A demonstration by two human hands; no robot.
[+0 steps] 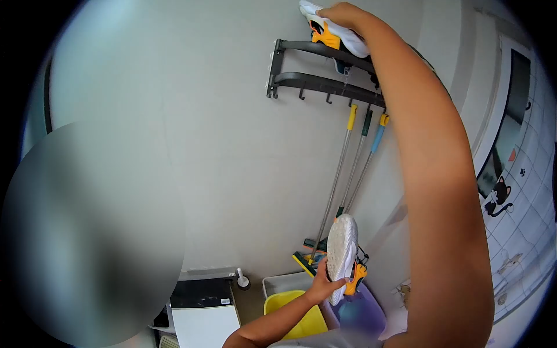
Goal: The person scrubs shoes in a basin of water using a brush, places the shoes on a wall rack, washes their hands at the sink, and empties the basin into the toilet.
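My right hand (pixel 345 15) is raised high and closed on a white sneaker (pixel 353 42) with orange and black parts. That sneaker is at the top bar of a black wall rack (pixel 316 81); whether it rests on the rack I cannot tell. Lower down, my left hand (pixel 325 285) grips a matching sneaker (pixel 342 249), its pale sole turned toward the left. This second shoe is held upright above a purple basin (pixel 371 304). My right forearm hides the rack's right end.
Long-handled cleaning tools (pixel 339 168) hang from the rack's hooks. Below are a yellow basin (pixel 301 325), a toilet brush (pixel 242 279) and a white-and-black box-like item (pixel 206 325). A large blurred round shape (pixel 93 232) covers the left. Tiled wall (pixel 522 203) lies right.
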